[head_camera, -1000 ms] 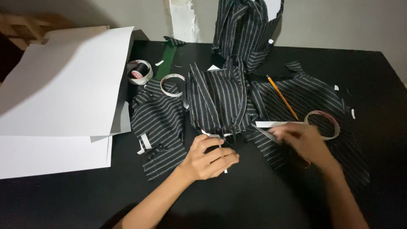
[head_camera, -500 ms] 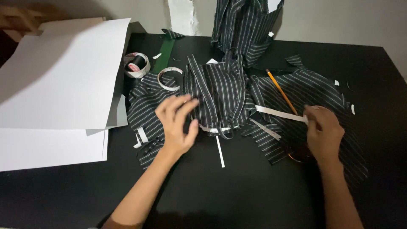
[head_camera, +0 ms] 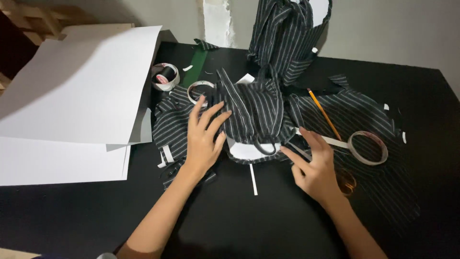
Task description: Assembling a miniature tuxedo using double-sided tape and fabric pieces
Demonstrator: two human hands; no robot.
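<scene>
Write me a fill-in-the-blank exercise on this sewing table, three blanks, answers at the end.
1. The left hand lies flat on the ____ fabric.
2. The pencil on the cloth is ____ in colour.
3. The tape roll lies nearest the ____ hand.
Missing words: striped; orange; right.

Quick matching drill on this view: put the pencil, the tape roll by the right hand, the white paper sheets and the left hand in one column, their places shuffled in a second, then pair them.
Things:
1. pencil
2. tape roll
3. paper sheets
4. left hand

Places:
A. left side of the black table
B. flat on the folded striped cloth
C. on the striped cloth right of the right hand
D. slanted on the striped cloth above the right hand

Pairs: 1-D, 2-C, 3-A, 4-B
</scene>
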